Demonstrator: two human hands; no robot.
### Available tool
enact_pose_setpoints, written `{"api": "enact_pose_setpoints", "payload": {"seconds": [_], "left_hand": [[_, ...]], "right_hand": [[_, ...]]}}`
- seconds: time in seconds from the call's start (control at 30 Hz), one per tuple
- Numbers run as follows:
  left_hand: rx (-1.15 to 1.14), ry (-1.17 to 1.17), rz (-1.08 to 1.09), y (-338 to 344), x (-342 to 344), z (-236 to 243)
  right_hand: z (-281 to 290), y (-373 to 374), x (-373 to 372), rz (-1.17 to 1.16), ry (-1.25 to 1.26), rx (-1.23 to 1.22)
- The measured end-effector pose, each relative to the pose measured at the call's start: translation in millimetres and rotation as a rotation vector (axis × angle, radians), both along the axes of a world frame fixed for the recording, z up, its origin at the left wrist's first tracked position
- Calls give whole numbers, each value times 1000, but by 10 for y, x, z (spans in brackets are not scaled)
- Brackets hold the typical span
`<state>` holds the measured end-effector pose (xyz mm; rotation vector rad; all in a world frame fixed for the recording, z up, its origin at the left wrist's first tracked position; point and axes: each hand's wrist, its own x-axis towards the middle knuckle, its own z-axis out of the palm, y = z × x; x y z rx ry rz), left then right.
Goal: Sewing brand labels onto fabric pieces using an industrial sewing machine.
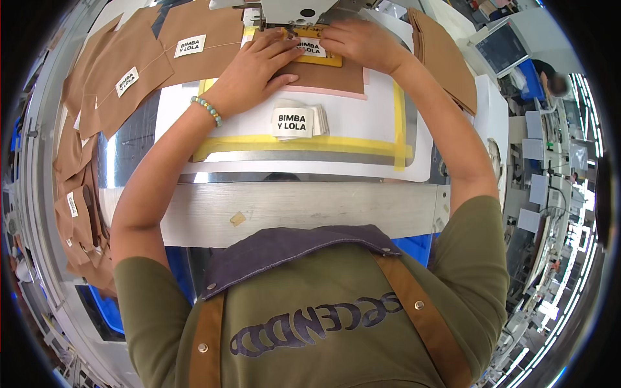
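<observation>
At a sewing machine head, a yellow frame surrounds a white printed label on a brown piece. My left hand lies over the piece, fingertips at the frame's left side, fingers extended and thumb apart. My right hand, partly blurred, has bent fingers at the frame's right edge by the label; what they hold, if anything, is hidden. A small stack of white labels lies nearer me on the white board, which is edged with yellow tape.
Brown pieces bearing labels spread along the left, with more brown pieces stacked right. A screen and blue bin are beyond, near another person. The table edge crosses before me; another blue bin sits lower left.
</observation>
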<state>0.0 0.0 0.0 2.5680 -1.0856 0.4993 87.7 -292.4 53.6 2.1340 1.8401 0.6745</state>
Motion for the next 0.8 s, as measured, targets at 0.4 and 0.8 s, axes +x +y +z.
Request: {"api": "enact_pose_setpoints", "payload": {"seconds": [0.4, 0.8], "left_hand": [[-7, 14, 10, 16, -47, 16], [30, -60, -68, -131, -6, 96]], "right_hand": [[-10, -50, -151, -63, 34, 12], [-237, -111, -360, -156, 120, 226]]}}
